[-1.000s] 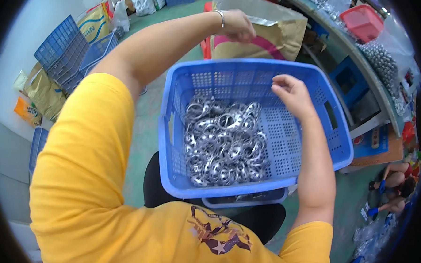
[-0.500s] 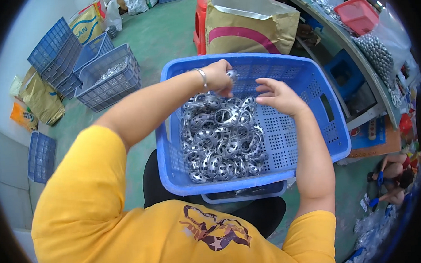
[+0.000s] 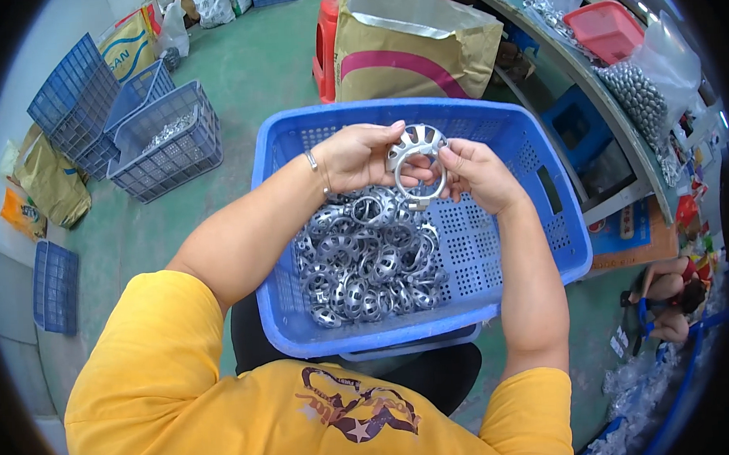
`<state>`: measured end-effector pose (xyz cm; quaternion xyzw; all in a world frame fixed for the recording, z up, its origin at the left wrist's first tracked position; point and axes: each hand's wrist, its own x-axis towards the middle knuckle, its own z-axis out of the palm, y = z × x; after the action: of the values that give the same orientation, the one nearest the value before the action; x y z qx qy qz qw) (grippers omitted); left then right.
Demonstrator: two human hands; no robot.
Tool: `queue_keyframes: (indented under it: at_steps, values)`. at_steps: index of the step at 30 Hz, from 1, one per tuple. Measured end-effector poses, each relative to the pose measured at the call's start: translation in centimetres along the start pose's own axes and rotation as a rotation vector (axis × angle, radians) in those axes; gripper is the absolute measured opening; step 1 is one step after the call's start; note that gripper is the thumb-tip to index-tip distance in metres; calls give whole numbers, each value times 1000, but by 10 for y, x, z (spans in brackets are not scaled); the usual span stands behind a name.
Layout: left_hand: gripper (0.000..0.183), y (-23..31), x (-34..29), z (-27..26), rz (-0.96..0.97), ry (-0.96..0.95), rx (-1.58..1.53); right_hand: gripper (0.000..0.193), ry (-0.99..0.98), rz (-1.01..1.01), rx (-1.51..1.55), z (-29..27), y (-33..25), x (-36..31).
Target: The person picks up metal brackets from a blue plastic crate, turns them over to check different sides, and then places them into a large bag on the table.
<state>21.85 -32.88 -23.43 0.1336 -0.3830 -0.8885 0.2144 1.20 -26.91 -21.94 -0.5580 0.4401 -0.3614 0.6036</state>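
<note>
Both hands hold one silver metal ring part [image 3: 418, 140] above the blue crate. It has a slotted, domed rim and a thinner hoop. My left hand [image 3: 360, 158] is closed on its left side, thumb on top. The fingers of my right hand [image 3: 478, 174] pinch its right edge. Beneath the hands, a heap of similar ring parts [image 3: 366, 264] fills the left portion of the perforated blue crate [image 3: 414, 337]. My left forearm and hand cover part of the crate's far left corner.
Past the crate stands a large gold sack [image 3: 413, 42] beside a red stool [image 3: 325, 50]. Grey-blue crates [image 3: 170, 142] stack up at the left. A workbench [image 3: 565, 64] with a red basket [image 3: 606, 30] runs along the right. Another person [image 3: 673, 299] sits low at far right.
My left hand has lifted a ring part from the crate's far side toward the middle. My right hand has closed on it too. The view has shifted slightly.
</note>
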Motion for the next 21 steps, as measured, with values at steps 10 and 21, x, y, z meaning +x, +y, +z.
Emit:
queue_keyframes:
  at_steps: [10,21]
  values:
    - [46,11,-10,7,-128,81,293,23,15,-63,-73,-3,-1,0]
    - [51,8,-10,6,-113,142,352,23,36,-127,-124,-1,-3,0]
